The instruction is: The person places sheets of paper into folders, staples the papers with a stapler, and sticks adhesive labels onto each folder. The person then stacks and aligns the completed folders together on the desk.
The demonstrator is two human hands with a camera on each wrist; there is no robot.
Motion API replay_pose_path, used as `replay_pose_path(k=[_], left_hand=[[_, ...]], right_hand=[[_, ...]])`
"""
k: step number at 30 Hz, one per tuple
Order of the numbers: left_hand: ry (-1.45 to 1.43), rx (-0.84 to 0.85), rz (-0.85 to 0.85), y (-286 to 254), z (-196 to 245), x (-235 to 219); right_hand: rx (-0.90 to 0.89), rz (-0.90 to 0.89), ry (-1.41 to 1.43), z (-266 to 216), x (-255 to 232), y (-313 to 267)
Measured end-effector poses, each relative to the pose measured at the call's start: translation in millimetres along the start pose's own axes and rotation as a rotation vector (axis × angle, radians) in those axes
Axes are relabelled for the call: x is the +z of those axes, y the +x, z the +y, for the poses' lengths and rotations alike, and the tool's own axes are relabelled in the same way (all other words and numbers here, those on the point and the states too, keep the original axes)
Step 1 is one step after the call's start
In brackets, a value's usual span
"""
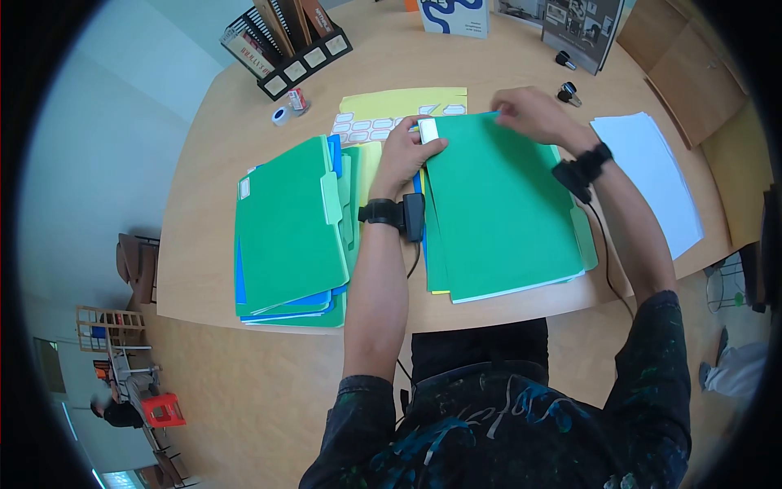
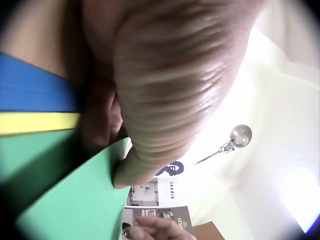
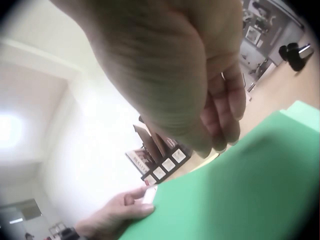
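Observation:
My left hand (image 1: pixel 399 160) pinches the upper left corner of a green file folder (image 1: pixel 507 216), its thumb on top beside a white label (image 1: pixel 428 130). That folder lies over other green folders, and blue and yellow edges (image 2: pixel 40 122) show beneath in the left wrist view. Over the folder's top edge hovers my right hand (image 1: pixel 533 116), slightly blurred. Its fingers (image 3: pixel 227 107) hang loosely bent and hold nothing in the right wrist view. To the left is a pile of green and blue folders (image 1: pixel 285 228), the top one with a small label (image 1: pixel 244 188) at its corner.
Beyond the folders lie a label sheet (image 1: pixel 362 131) and a yellow sheet (image 1: pixel 391 103). A tape roll (image 1: pixel 281 116) and a small box (image 1: pixel 297 100) sit near a black book holder (image 1: pixel 306 63). White paper (image 1: pixel 652 179) lies right; black clips (image 1: pixel 568 94) and standing books (image 1: pixel 580 34) are farther back.

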State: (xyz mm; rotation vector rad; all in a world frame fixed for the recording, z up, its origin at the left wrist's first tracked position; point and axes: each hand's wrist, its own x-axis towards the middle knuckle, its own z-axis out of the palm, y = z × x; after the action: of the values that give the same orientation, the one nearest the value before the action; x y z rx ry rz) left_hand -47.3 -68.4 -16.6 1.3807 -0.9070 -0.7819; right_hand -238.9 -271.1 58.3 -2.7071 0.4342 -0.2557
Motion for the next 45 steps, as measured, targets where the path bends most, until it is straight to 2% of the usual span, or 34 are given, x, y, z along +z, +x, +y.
replay_pose_path(k=[2, 4, 5, 8, 12, 14, 18, 20, 21, 23, 26, 28, 30, 31, 33, 34, 36, 37, 39, 40, 42, 45], left_hand=[[-0.021, 0.016, 0.018, -1.4, -2.4, 1.2], [0.006, 0.052, 0.051, -0.7, -2.8, 0.0], [0.014, 0.053, 0.052, -0.5, -2.7, 0.0], [0.009, 0.063, 0.065, 0.3, -5.2, 0.6], [-0.009, 0.040, 0.058, -1.5, 1.0, 1.1], [-0.043, 0.014, 0.037, -2.8, 3.5, 0.9], [-0.026, 0.021, -0.028, -2.7, 0.7, -5.4], [-0.001, 0.027, -0.032, -3.9, -0.6, -5.8], [0.053, 0.042, -0.015, -4.0, -1.2, -4.9], [0.095, 0.044, 0.001, -5.3, 2.2, -1.8], [0.121, 0.006, -0.018, -9.8, 12.1, 1.6], [0.069, 0.019, -0.016, -8.0, 10.7, 1.2], [0.016, 0.011, 0.004, -9.6, 10.7, 0.7], [0.010, 0.022, 0.014, -8.9, 11.6, 0.0], [-0.077, -0.002, 0.025, -7.0, 10.6, -3.1], [-0.085, 0.010, 0.035, -4.4, 6.4, -5.2], [-0.260, 0.073, 0.078, 2.0, -1.4, -7.8], [-0.268, 0.090, 0.083, 4.5, -2.2, -9.0], [-0.294, 0.090, 0.170, 1.1, -0.5, -9.8], [-0.302, 0.104, 0.167, 0.1, 0.3, -8.6], [-0.366, 0.117, 0.290, -0.1, 1.8, -7.0], [-0.408, 0.076, 0.339, 4.1, -3.5, -5.2]], right_hand=[[-0.070, -0.018, -0.033, -1.2, 29.9, 24.9], [-0.218, 0.215, -0.062, -1.4, 52.2, 43.2], [-0.173, 0.134, -0.040, -3.0, 52.8, 48.5], [-0.142, 0.068, 0.009, -4.5, 60.2, 51.1], [-0.183, 0.056, 0.197, -9.5, 53.4, 45.7], [-0.264, 0.281, 0.400, -19.6, 59.5, 40.6], [-0.187, 0.233, 0.424, -41.5, 63.4, 38.4], [-0.040, 0.173, 0.293, -50.9, 65.0, 37.5], [-0.048, 0.173, 0.296, -53.8, 66.7, 38.1], [0.000, 0.284, 0.239, -52.9, 70.8, 39.3], [0.010, 0.310, 0.348, -41.2, 76.5, 38.8], [0.024, 0.254, 0.391, -32.3, 70.3, 29.7], [-0.061, 0.387, 0.247, -22.9, 63.6, 11.4], [-0.074, 0.385, 0.237, -13.6, 59.8, 1.8], [-0.053, 0.584, -0.020, 7.1, 53.8, -18.5], [-0.069, 0.583, -0.030, 15.9, 51.7, -28.5], [0.044, 0.689, 0.162, 25.1, 46.2, -48.0], [0.029, 0.692, 0.149, 25.1, 42.2, -56.5], [0.217, 0.453, 0.783, 17.9, 30.7, -74.7], [0.209, 0.459, 0.769, 13.7, 30.1, -79.9], [0.227, 0.335, 1.189, 5.2, 36.0, -81.6], [0.294, 0.326, 1.148, 10.5, 43.7, -77.6]])
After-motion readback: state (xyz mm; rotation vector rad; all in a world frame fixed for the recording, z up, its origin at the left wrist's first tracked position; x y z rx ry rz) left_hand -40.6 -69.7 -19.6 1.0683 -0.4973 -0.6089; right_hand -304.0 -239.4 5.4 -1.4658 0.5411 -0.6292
